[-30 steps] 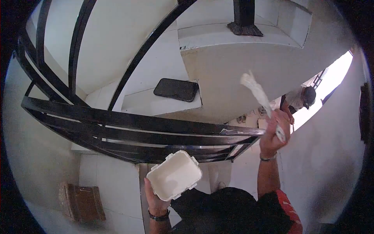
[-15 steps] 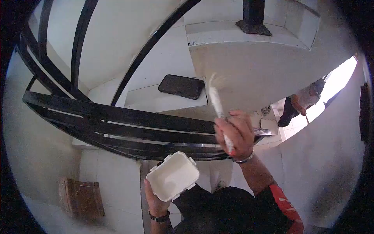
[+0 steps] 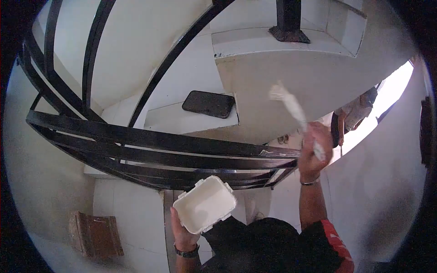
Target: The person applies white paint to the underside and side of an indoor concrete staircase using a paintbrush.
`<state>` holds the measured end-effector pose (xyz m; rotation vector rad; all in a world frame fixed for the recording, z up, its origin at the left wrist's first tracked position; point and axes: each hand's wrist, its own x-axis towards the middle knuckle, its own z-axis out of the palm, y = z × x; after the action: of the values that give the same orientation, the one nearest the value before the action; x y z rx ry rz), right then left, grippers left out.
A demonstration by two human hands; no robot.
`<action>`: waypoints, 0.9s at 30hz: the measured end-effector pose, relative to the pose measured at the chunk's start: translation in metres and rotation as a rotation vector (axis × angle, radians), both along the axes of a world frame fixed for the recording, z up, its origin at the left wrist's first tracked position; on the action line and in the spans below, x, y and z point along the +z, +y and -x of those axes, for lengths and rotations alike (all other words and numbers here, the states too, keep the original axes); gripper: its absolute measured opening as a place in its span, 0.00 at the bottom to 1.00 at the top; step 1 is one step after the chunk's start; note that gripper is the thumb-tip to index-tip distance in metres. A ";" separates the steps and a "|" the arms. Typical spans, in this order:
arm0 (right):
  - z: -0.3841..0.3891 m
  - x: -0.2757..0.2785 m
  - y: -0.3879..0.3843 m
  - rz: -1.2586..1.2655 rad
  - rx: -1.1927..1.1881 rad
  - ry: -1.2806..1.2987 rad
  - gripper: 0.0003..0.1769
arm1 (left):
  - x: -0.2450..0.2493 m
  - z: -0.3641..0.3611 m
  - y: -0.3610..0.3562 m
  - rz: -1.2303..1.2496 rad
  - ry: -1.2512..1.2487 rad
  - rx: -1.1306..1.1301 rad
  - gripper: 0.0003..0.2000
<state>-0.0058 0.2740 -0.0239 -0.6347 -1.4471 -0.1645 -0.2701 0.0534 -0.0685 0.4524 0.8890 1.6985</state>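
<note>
Long white brush (image 3: 293,107) in closed right grip (image 3: 315,148), boxy white plastic tub (image 3: 205,205) held in left grip (image 3: 183,233), brush blurry.

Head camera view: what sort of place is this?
Probably an indoor stairwell: a black metal railing curves past white-tiled steps, and a black post stands on one.

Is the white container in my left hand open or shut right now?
Open. No lid covers the white container in the left hand; its pale interior shows inside the rim.
</note>
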 end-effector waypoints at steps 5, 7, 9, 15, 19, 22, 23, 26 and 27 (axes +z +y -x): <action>-0.026 -0.013 -0.027 0.044 -0.171 0.143 0.07 | -0.008 0.007 0.000 0.059 0.007 0.016 0.33; -0.031 -0.028 -0.027 0.002 -0.152 0.100 0.08 | -0.023 0.012 0.002 -0.028 -0.021 -0.066 0.33; -0.021 -0.038 -0.026 -0.013 -0.173 -0.015 0.09 | -0.029 0.014 0.001 -0.030 -0.035 -0.094 0.33; 0.020 -0.003 -0.017 -0.067 0.007 -0.192 0.14 | -0.004 -0.020 0.003 0.036 0.028 -0.047 0.34; 0.053 0.000 -0.020 -0.079 0.196 -0.209 0.13 | 0.005 -0.024 0.002 -0.009 -0.071 -0.027 0.35; 0.041 0.011 -0.008 -0.060 0.270 -0.225 0.11 | 0.005 -0.030 0.016 0.072 -0.058 0.088 0.37; 0.033 0.009 -0.009 -0.044 0.283 -0.191 0.09 | 0.004 -0.028 0.015 0.071 -0.057 0.091 0.37; -0.002 -0.004 -0.003 -0.107 0.199 0.012 0.08 | 0.008 -0.028 0.013 0.057 0.060 0.058 0.38; -0.018 -0.007 -0.001 -0.117 0.115 0.065 0.08 | 0.007 -0.028 0.013 0.047 0.056 0.045 0.38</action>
<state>0.0122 0.2726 -0.0308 -0.4571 -1.3964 -0.1362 -0.2425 0.0664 -0.0613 0.4536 0.9839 1.7094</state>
